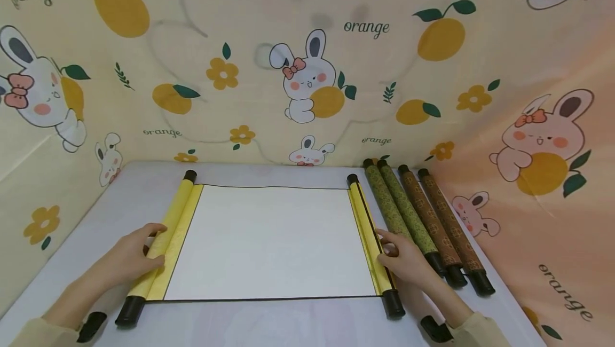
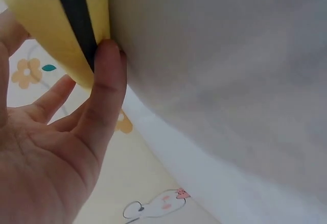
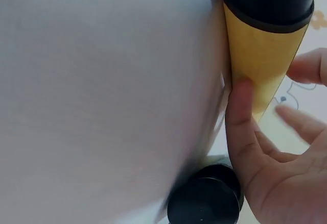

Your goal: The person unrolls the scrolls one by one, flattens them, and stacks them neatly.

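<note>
A yellow scroll with black end knobs lies spread across the white table in the head view, its blank white sheet (image 1: 271, 243) between two rollers. My left hand (image 1: 129, 253) grips the left roller (image 1: 168, 229), thumb towards the near end and fingers over the far side. In the left wrist view, curled fingers (image 2: 104, 96) press against the yellow roll beside a black stripe. My right hand (image 1: 403, 256) holds the right roller (image 1: 370, 235) from its outer side. The right wrist view shows the thumb and fingers (image 3: 240, 114) around this roller, below its black knob (image 3: 271, 2).
Two rolled green scrolls (image 1: 408, 211) and two rolled brown patterned scrolls (image 1: 444, 219) lie side by side, right of the open scroll and close to my right hand. A cloth (image 1: 230, 107) printed with rabbits and oranges hangs behind the white table (image 1: 269, 325).
</note>
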The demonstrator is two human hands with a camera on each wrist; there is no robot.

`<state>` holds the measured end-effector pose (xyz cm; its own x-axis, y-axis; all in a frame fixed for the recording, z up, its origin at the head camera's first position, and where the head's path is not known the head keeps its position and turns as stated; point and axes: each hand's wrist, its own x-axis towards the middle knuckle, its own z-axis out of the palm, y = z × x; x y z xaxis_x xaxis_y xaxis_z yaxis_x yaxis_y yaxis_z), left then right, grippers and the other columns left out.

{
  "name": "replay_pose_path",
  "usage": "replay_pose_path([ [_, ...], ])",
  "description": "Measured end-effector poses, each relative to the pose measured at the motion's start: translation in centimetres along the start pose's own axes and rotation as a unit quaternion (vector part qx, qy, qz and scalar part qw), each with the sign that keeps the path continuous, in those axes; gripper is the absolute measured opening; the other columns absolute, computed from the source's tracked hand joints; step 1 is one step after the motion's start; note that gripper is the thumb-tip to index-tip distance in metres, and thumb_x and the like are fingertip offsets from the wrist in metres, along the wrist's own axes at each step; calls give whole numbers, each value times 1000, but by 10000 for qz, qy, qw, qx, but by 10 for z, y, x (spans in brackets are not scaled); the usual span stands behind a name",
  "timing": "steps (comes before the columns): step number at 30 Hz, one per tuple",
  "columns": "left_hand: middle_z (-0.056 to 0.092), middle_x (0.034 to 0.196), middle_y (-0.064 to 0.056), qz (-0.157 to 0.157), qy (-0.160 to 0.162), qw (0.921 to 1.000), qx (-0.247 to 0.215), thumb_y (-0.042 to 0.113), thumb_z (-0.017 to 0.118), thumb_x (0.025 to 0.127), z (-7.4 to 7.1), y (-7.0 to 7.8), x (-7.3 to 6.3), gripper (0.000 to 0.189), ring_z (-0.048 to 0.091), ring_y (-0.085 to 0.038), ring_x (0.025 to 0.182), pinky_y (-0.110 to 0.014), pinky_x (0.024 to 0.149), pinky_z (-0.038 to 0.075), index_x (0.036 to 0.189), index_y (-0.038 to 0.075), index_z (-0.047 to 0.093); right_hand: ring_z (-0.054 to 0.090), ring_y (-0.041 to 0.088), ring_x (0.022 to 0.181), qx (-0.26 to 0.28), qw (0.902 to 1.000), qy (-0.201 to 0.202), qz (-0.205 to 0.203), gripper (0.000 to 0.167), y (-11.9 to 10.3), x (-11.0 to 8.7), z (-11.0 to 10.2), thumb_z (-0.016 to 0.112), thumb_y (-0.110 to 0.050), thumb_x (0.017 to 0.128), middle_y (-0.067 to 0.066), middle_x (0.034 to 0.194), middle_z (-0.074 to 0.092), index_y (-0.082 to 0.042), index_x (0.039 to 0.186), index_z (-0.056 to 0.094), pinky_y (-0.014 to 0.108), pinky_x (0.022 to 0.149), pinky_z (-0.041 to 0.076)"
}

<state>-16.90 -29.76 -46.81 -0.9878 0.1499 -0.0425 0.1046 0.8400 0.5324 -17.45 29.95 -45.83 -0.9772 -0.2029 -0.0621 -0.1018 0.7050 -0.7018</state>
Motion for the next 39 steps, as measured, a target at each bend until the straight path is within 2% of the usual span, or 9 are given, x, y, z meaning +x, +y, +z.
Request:
replay_pose_path([
  [3, 53, 137, -38, 60, 54, 10000, 5, 15, 81, 79, -3, -5, -2, 75, 67, -33, 92, -39, 68, 56, 141, -10, 47, 41, 17, 65, -86, 9999, 45, -56, 58, 0, 2, 0, 60, 0, 94, 21, 127, 59, -9, 151, 55, 30, 54, 38],
  [8, 52, 137, -38, -10, 42, 10000, 25, 16, 81, 79, -9, -12, -4, 76, 67, -33, 92, -40, 69, 57, 141, -10, 47, 49, 23, 86, -361, 9992, 118, -150, 45, 0, 1, 2, 54, 2, 98, 22, 134, 59, -9, 140, 67, 31, 63, 40],
  [12, 51, 137, -38, -138, -43, 9999, 7, 18, 81, 80, -13, -15, -5, 78, 66, -33, 93, -39, 69, 57, 143, -11, 45, 51, 23, 92, -332, 9994, 76, -57, 37, 0, 0, 2, 59, -14, 105, 17, 132, 62, -11, 141, 67, 34, 67, 43],
  [17, 55, 134, -35, -85, -69, 9999, -49, 19, 81, 81, -15, -18, -7, 78, 66, -29, 91, -36, 66, 54, 143, -11, 44, 51, 17, 75, -293, 9995, 75, 62, 49, 0, 0, 1, 66, -41, 102, 11, 126, 64, -14, 143, 65, 30, 58, 44],
  [24, 54, 134, -36, -64, -28, 9998, -179, 17, 80, 82, -15, -19, -9, 76, 67, -28, 90, -34, 64, 53, 144, -10, 44, 40, 8, 50, -454, 9989, 153, -13, 65, -3, 0, 3, 87, -30, 85, 19, 126, 65, -12, 143, 65, 26, 44, 39],
  [30, 52, 136, -38, -155, 13, 9997, -178, 17, 80, 84, -15, -23, -7, 74, 67, -30, 91, -34, 64, 54, 144, -8, 45, 30, 8, 45, -509, 9984, 145, 176, 62, -6, 2, 4, 80, -20, 88, 5, 67, 59, -13, 147, 62, 25, 42, 31],
  [32, 52, 136, -38, -139, 56, 9997, -174, 16, 80, 84, -15, -25, -5, 72, 68, -32, 92, -34, 65, 54, 144, -8, 46, 32, 9, 45, -454, 9986, 109, 252, 63, -7, 5, 5, 77, -17, 89, 1, 58, 55, -13, 149, 59, 25, 42, 30],
  [36, 52, 137, -37, -12, 160, 9997, -198, 14, 79, 85, -17, -27, 3, 70, 68, -32, 92, -34, 65, 54, 144, -7, 47, 38, 11, 47, -393, 9989, 154, 190, 62, -5, 15, 6, 75, -16, 90, 12, 85, 76, -11, 150, 58, 27, 43, 32],
  [39, 52, 138, -38, 76, 202, 9995, -211, 14, 79, 86, -21, -26, 13, 70, 68, -32, 90, -34, 64, 53, 144, -7, 47, 38, 11, 48, -411, 9989, 212, 98, 62, -4, 23, 6, 75, -16, 91, 19, 107, 77, -10, 150, 58, 27, 43, 32],
])
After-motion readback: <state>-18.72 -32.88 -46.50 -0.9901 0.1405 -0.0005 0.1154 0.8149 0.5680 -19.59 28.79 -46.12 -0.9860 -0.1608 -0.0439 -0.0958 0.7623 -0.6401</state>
